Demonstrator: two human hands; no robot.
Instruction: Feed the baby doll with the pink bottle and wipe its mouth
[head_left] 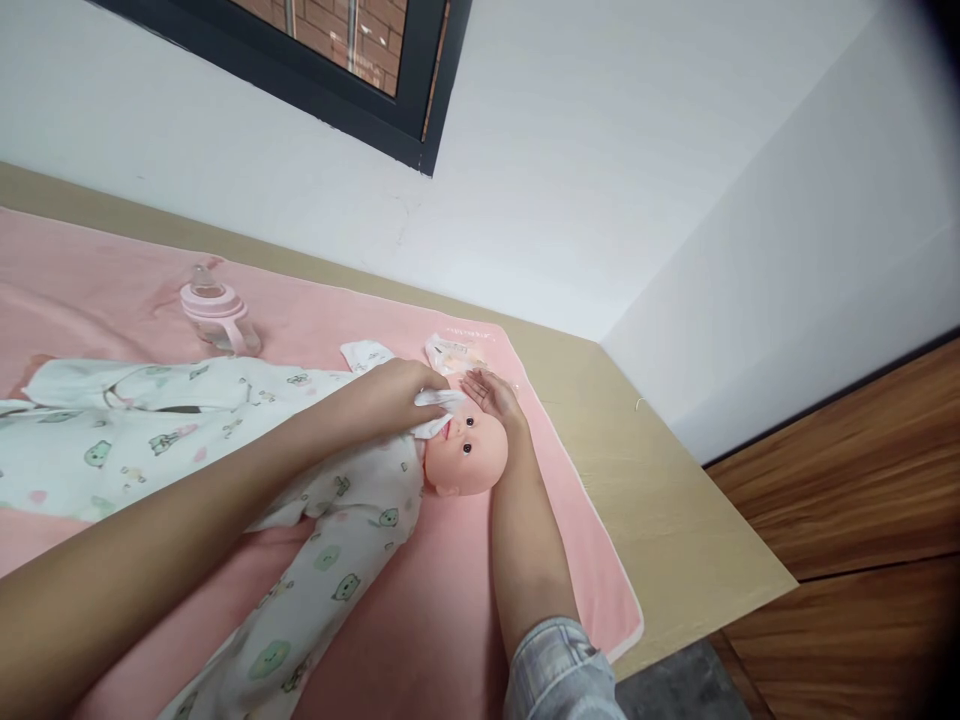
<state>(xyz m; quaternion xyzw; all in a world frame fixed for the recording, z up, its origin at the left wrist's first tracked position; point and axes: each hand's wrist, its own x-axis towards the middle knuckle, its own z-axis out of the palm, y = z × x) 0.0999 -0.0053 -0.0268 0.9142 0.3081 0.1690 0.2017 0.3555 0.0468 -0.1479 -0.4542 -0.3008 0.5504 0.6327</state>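
Note:
A baby doll (469, 455) lies on its back, its head toward the right, wearing white pyjamas (360, 500) with a green animal print. My left hand (401, 392) pinches a white wipe or tissue (436, 415) against the doll's face, close by its mouth. Beyond the head, my right hand (489, 392) rests with its fingers stretched out, alongside the top of the doll's head. Just past my fingers is a clear plastic packet (450, 352) with something pale in it. Part of the doll's chest is hidden behind my left forearm.
A pink baby bottle (221, 312) with a handle stands on the pink blanket (450, 600). Under the blanket is a light wooden table (645, 480), its right edge near brown wooden panels (862, 480). A white wall and a dark window frame (420, 110) rise behind.

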